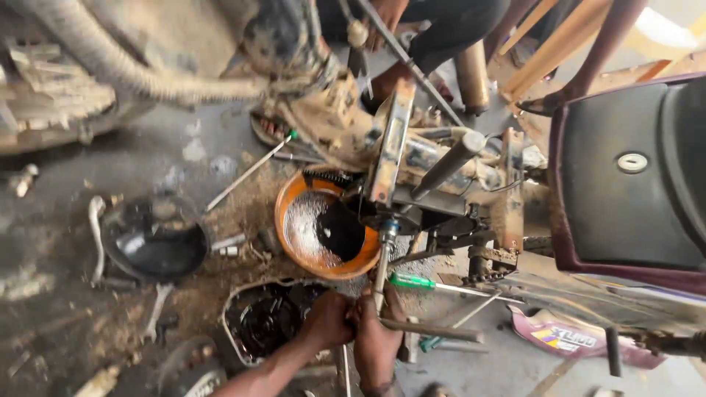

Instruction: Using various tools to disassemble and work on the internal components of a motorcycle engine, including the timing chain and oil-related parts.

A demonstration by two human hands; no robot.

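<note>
Both hands — left hand (329, 321) and right hand (376, 334), fingers clamped on a long wrench (382, 257) — brace its shaft upright under the engine (412, 184), beside the orange bowl (294, 242) on the floor.

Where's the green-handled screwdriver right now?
The green-handled screwdriver lies on the ground just right of the hands, below the orange bowl and under the motorcycle frame.

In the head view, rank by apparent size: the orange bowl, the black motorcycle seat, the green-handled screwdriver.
1. Black motorcycle seat, largest, though it sits nearer the camera.
2. Orange bowl.
3. Green-handled screwdriver, the thinnest, lying beyond the hands gripping a T-handle wrench.
</note>
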